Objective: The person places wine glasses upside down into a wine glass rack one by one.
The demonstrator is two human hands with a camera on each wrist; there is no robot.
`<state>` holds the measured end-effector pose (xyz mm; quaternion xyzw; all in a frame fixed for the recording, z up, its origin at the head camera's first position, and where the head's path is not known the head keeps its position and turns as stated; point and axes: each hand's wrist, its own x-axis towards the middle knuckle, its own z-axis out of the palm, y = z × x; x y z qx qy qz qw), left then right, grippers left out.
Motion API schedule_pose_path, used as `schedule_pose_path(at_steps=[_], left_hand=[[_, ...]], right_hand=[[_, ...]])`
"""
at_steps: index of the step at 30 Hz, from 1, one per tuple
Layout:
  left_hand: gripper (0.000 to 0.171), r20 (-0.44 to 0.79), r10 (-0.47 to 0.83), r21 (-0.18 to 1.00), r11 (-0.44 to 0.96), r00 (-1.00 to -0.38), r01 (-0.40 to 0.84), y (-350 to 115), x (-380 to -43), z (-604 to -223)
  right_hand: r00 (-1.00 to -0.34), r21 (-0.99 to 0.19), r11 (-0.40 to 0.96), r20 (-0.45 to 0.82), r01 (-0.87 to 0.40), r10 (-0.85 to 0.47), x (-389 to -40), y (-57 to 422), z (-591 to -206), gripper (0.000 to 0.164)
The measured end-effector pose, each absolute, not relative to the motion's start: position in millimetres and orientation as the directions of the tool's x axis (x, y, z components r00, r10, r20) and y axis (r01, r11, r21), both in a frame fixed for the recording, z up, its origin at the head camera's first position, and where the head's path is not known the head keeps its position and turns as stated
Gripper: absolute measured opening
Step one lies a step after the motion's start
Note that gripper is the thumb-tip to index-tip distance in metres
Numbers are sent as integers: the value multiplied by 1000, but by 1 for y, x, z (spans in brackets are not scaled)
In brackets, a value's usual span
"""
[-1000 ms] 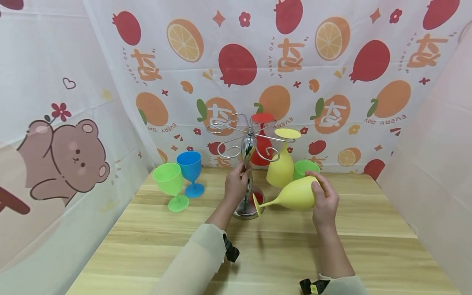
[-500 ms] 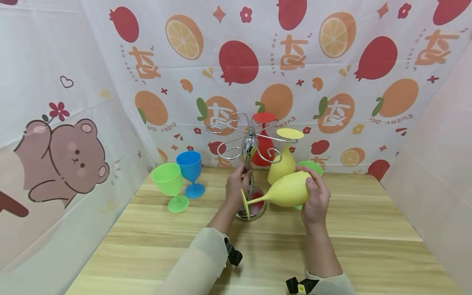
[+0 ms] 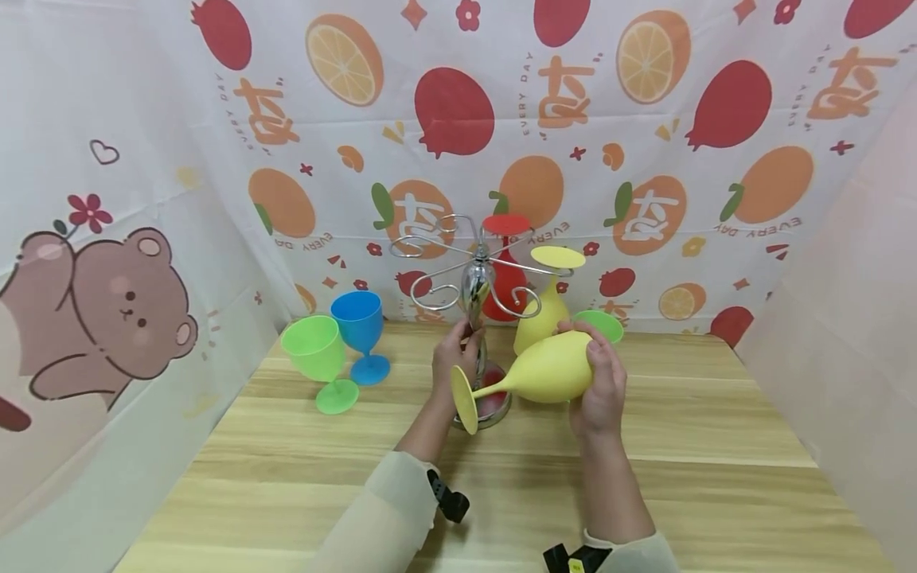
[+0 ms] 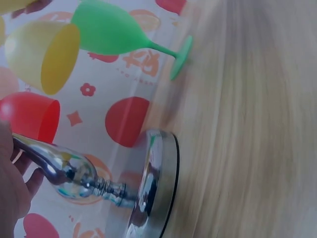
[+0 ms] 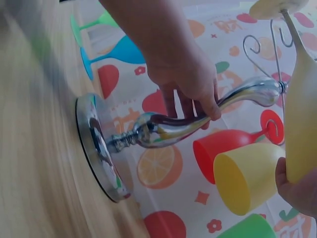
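Note:
My left hand point(image 3: 453, 358) grips the middle of the chrome stem of a goblet rack point(image 3: 478, 286), which stands on a round base. In my right hand point(image 3: 602, 390) a yellow goblet point(image 3: 550, 368) lies tilted on its side, held by the bowl, its foot pointing left in front of the stem. Upside down on the rack's curled wire arms hang a red goblet point(image 3: 505, 290) and another yellow goblet point(image 3: 539, 322). The right wrist view shows my left fingers point(image 5: 212, 106) around the stem and part of my right hand point(image 5: 299, 196) at the held goblet's bowl.
At the left of the wooden table point(image 3: 301, 493) a green goblet point(image 3: 315, 348) and a blue goblet point(image 3: 358, 320) stand upright. Another green goblet point(image 4: 109, 29) stands upright behind my right hand. Printed cloth point(image 3: 458, 111) encloses the back and sides.
My right hand has moved left with the yellow goblet, bringing its foot across the front of the rack's stem. My left hand keeps its grip. The head view has shifted slightly.

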<state>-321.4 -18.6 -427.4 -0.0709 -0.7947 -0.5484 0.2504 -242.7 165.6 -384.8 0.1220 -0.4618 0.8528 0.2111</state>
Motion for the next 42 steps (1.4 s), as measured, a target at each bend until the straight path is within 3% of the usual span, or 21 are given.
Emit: schedule_pose_path(at_steps=[15,20,23,28,31,35,38,42], left_hand=[[50,382,-39,914,164,-923,371,-30,-305,-435],[51,353,-101,931,134,-930,339,-30,-301,-438],[42,343,-194,939,55,-919,339,-29,-299,-438],[19,401,-324,904,-11,-857,428,-27,-288,-435],[19,479,-272,844,-120,-835,523,-25,-281,-434],[25,655,-149,708,-224,-741,670,-22,-276,-431],[25,780,-123,602,-122,-614,789,-18,-274,-427],[23,844,-145,527,41,-517,849,-11,-269,-421]], right_hand=[[-940,-793,-503,277,-342,202,-238,151,-389,35],[-949,-809,-498,241,-312,202,-237,150,-390,38],[-951,-811,-499,236,-305,198,-237,149,-390,39],[-955,-812,-504,226,-294,193,-236,146,-388,39],[-957,-812,-508,216,-286,195,-236,144,-387,39],[-956,-811,-510,213,-288,201,-237,142,-387,41],[-955,-805,-516,221,-294,200,-238,141,-386,40],[-959,-803,-526,215,-282,186,-239,141,-384,40]])
